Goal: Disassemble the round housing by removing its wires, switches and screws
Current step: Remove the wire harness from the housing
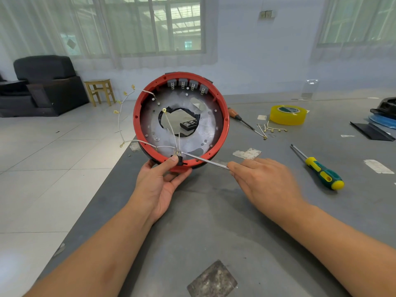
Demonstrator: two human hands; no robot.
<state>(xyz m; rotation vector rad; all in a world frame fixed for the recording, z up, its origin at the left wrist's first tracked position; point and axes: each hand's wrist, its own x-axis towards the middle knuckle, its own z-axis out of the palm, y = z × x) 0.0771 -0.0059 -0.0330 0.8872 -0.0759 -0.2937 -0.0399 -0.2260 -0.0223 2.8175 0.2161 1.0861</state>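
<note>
Left hand [159,185] grips the upright red round plastic housing [224,125] at its bottom rim; right hand [263,183] pinches a slim metal screwdriver shaft [205,160] angled up-left onto the black terminal block [179,159].

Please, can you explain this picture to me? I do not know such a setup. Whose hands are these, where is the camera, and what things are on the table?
The single picture comes from a camera worn on a person's head, looking down at their own bare hands. The left hand holds a round red plastic housing tilted up on a grey table, thumb by a small black switch with white wires. The right hand holds a thin metal tool shaft pointed at that switch. On the table lie a green-and-yellow screwdriver, an orange-handled screwdriver, a yellow tape roll and loose removed wires.
</note>
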